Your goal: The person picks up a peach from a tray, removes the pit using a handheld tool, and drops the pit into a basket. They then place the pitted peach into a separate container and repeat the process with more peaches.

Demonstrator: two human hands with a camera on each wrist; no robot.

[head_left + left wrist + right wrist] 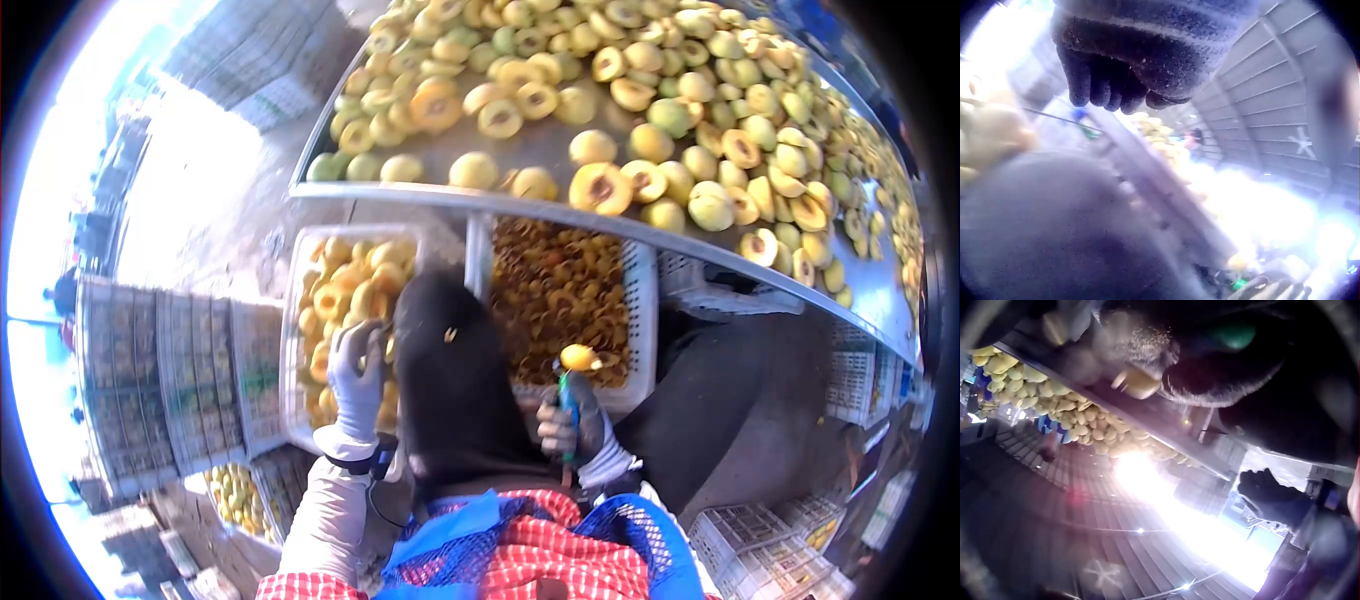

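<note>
My gloved left hand [358, 375] hovers at the right side of a white crate [290, 390] of pitted yellow fruit halves [350, 275], beside my left knee. Its fingers hang loosely curled with nothing seen between them, also in the left wrist view. My gloved right hand [590, 430] grips a green-handled tool [569, 400] upright over my lap. At the tool's tip is a small yellow fruit piece [580, 357], seen blurred in the right wrist view. Beyond it stands a white crate [645, 300] filled with brown pits and scraps [560, 290].
A metal-edged table [400, 190] heaped with halved yellow-green fruit [690, 110] spans the far side above both crates. Stacked crates [160, 380] stand at left, more crates [760, 540] at lower right. My knees flank the scrap crate.
</note>
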